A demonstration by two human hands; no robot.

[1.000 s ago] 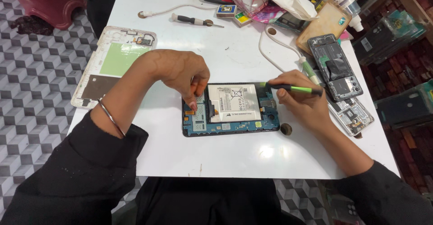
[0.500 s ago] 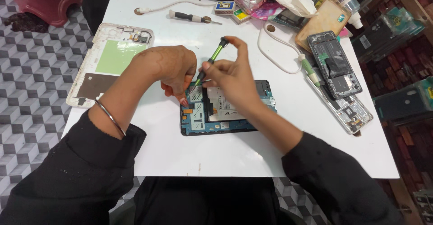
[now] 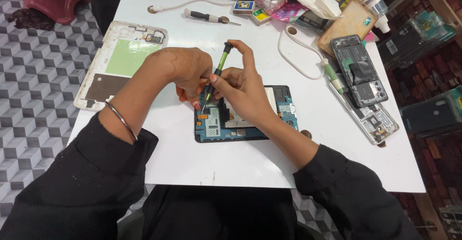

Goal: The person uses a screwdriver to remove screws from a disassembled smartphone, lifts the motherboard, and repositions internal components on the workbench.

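Observation:
An opened tablet [image 3: 245, 124] with a blue circuit board and a white battery lies in the middle of the white table [image 3: 216, 163]. My right hand [image 3: 243, 88] grips a green and black screwdriver [image 3: 216, 74], held nearly upright with its tip on the tablet's upper left corner. My left hand [image 3: 185, 71] rests just left of the screwdriver, its fingertips touching the tablet's left edge. A metal bangle [image 3: 120, 119] circles my left wrist.
A white tablet back cover [image 3: 122, 62] lies at the left edge. A second screwdriver [image 3: 209, 16], small boxes, a white cable [image 3: 298, 52], opened phones [image 3: 358, 76] and a brown case crowd the back and right. Tiled floor lies to the left.
My right hand swung from the tablet's right side over to its upper left corner and stood the screwdriver upright there. The left hand stayed at the tablet's left edge.

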